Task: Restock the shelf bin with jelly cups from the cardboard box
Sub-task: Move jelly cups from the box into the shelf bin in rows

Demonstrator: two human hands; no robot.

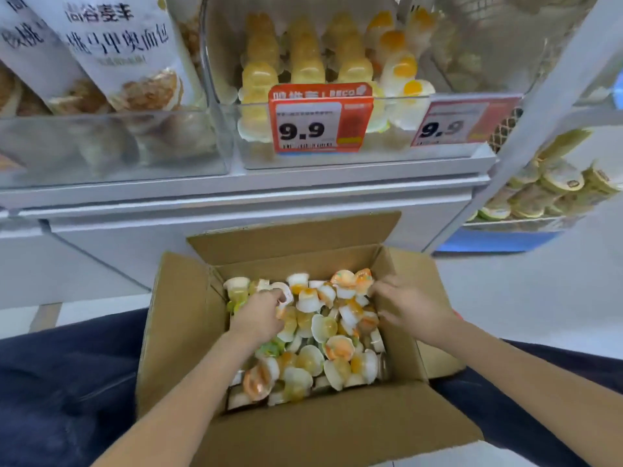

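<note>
While both hands dig into the cardboard box (pixel 188 332), the left hand (pixel 259 315) curls around jelly cups (pixel 317 335); the right hand (pixel 404 305), fingers bent among cups at the box's far-right corner, should gather several before lifting to the shelf bin (pixel 397 156) above the box.

The cardboard box (pixel 188 332) sits open on the floor below the shelf, all four flaps folded outward. It is filled with a loose heap of jelly cups (pixel 313 335): small clear plastic cups lying at all angles, with white, yellow, orange and a few green fillings. Above, the clear shelf bin (pixel 397 153) holds yellow and orange-and-white jelly cups stacked in upright columns behind a 9.9 price tag.
</note>
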